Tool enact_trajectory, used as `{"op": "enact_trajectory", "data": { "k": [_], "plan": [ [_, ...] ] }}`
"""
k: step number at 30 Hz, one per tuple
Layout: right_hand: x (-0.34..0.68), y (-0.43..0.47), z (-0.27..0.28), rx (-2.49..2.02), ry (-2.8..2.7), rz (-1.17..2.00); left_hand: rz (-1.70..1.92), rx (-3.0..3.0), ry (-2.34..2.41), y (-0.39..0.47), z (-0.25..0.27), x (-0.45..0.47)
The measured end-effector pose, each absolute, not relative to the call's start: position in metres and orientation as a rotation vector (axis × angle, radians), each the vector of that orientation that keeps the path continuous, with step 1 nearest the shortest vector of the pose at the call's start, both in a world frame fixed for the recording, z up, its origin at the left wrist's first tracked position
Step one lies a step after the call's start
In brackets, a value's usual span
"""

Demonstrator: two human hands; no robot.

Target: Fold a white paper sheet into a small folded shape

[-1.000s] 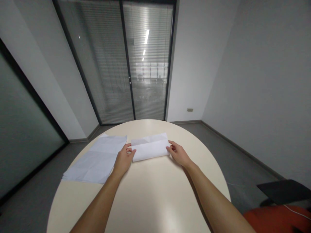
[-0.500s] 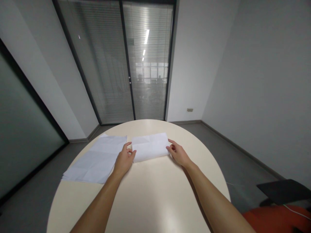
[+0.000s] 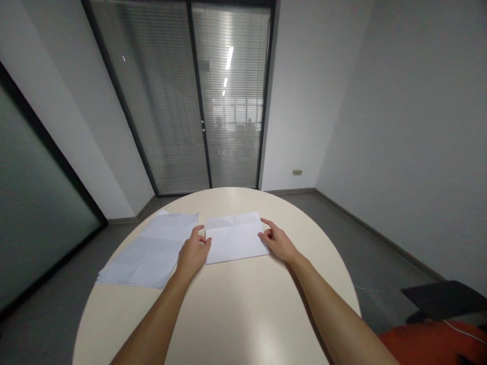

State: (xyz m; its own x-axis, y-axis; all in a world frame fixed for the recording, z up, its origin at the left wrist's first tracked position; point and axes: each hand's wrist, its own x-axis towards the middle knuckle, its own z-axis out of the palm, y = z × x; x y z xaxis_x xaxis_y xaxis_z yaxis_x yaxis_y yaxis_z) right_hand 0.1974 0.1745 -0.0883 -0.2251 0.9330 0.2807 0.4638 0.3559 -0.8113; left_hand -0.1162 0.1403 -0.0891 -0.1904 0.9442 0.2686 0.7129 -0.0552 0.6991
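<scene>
A creased white sheet of paper (image 3: 234,241) lies on the round table (image 3: 228,309) between my hands. One crease runs across it near its far edge. My left hand (image 3: 193,249) is at the left edge of the sheet, its thumb and fingers apart, with the thumb close to the edge. At the right edge is my right hand (image 3: 280,244), index finger stretched toward the far corner and thumb near the paper. The gap between finger and thumb shows on both hands. Beside my left hand lies a stack of creased white papers (image 3: 148,251).
A glass partition with blinds (image 3: 232,142) stands beyond the table. At the lower right are a red seat (image 3: 429,344) and a dark flat panel (image 3: 445,296). A wall socket (image 3: 297,172) sits low on the back wall.
The sheet's near edge has come down toward me, and it now lies flatter with more of its surface showing. Both hands have shifted only slightly. The stack stays where it was.
</scene>
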Motion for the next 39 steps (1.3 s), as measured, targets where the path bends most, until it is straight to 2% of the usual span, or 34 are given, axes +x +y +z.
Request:
{"op": "enact_trajectory", "data": {
  "k": [9,14,18,22,25,31,39],
  "plan": [
    [0.198,0.174,-0.089,-1.197,-1.878,0.791,1.056,1.758,2.119,0.137,-0.084,-0.116],
    [0.198,0.174,-0.09,-1.19,-1.893,0.797,1.183,2.081,1.9,0.135,-0.091,-0.103],
    [0.198,0.174,-0.089,-1.207,-1.897,0.82,0.984,2.337,1.663,0.128,-0.1,-0.085],
    [0.198,0.176,-0.09,-1.24,-1.908,0.849,0.682,2.431,1.621,0.12,-0.104,-0.076],
    [0.198,0.178,-0.092,-1.297,-1.916,0.77,0.565,2.414,1.633,0.116,-0.104,-0.075],
    [0.184,0.165,-0.076,-1.321,-1.998,0.326,0.456,2.417,1.616,0.112,-0.101,-0.071],
    [0.147,0.142,-0.082,-0.966,-2.467,0.368,0.356,2.464,1.572,0.108,-0.093,-0.058]
  ]
}}
